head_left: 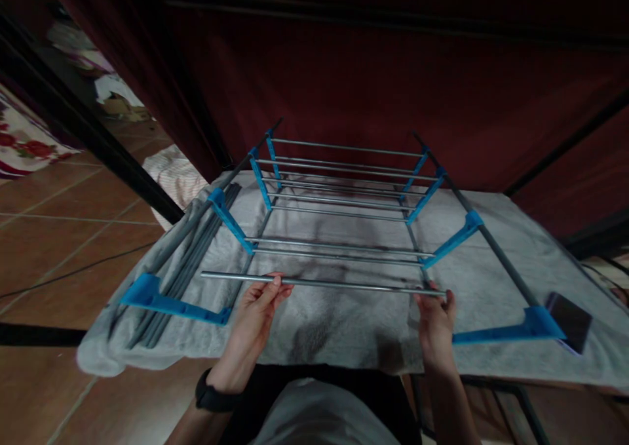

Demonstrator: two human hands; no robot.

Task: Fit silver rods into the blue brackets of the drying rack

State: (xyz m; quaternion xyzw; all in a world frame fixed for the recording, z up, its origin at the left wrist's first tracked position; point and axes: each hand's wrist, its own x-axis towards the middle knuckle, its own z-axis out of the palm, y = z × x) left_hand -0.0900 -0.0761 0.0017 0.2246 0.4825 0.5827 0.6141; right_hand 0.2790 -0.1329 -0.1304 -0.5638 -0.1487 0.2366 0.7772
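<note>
A grey metal tube (339,284) lies crosswise between my hands. My left hand (265,294) pinches it left of its middle, while my right hand (436,307) grips it close to its right end. Beyond it stands a rack frame (501,255) of grey side poles joined by blue plastic brackets (230,222) and several cross tubes (344,166). At the near end, a blue bracket (177,306) on the left and another blue bracket (511,330) on the right have no cross tube between them. The held tube touches neither of these two brackets.
The rack rests on a grey fleece cover (304,330). Several loose grey tubes (189,261) lie along its left side. A dark flat phone-like object (572,324) is by the near right bracket. Behind hangs a dark red panel (354,84); a tiled floor (63,235) is at left.
</note>
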